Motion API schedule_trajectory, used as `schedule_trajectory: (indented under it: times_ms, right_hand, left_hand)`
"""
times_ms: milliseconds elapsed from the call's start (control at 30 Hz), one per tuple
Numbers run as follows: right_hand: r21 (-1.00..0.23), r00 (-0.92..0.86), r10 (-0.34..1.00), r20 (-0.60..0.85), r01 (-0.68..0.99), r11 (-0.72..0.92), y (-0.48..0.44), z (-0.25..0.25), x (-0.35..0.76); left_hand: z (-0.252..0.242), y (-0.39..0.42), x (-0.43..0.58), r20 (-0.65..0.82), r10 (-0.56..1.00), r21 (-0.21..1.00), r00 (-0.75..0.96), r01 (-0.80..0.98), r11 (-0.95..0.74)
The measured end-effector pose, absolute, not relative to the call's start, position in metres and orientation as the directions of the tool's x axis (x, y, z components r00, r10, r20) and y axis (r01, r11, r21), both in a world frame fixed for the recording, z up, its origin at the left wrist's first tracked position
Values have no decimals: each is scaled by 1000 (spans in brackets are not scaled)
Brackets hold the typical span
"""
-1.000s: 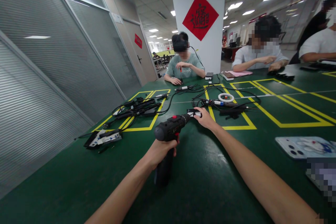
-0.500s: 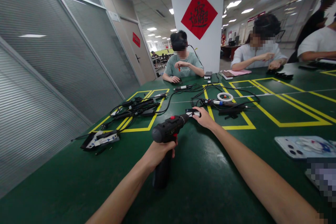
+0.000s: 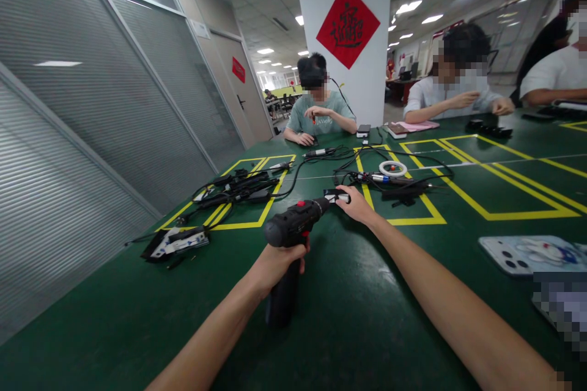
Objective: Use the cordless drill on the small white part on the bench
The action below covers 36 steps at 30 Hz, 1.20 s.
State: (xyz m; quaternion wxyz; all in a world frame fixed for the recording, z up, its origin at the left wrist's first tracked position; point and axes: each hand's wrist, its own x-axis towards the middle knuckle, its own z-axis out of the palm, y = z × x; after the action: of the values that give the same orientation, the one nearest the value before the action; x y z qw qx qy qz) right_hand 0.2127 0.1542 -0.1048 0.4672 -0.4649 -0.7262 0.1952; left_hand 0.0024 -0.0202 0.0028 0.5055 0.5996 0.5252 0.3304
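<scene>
One drill [image 3: 296, 226], black with a red button, stands upright on the green table [image 3: 348, 317], toward its near edge. My left hand [image 3: 275, 266] is wrapped tight round the drill's grip. My right hand [image 3: 358, 206] has its fingertips closed on one small black-and-white part [image 3: 336, 196] at the drill's nose. One white ring [image 3: 393, 168] lies beyond. One phone [image 3: 527, 255] lies by the right edge. Three people [image 3: 318, 113] sit along the far edge.

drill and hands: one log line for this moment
left hand: grips drill handle | right hand: on small black part at drill tip | surface: green table
</scene>
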Motion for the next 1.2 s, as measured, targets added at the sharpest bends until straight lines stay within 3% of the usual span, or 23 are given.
schedule_trajectory:
  times_ms: [1200]
  right_hand:
    - [-724, -134, 857, 498, 480, 496, 156, -107, 215]
  left_hand:
    - [-1, -17, 0, -142, 958, 960, 250, 270, 72]
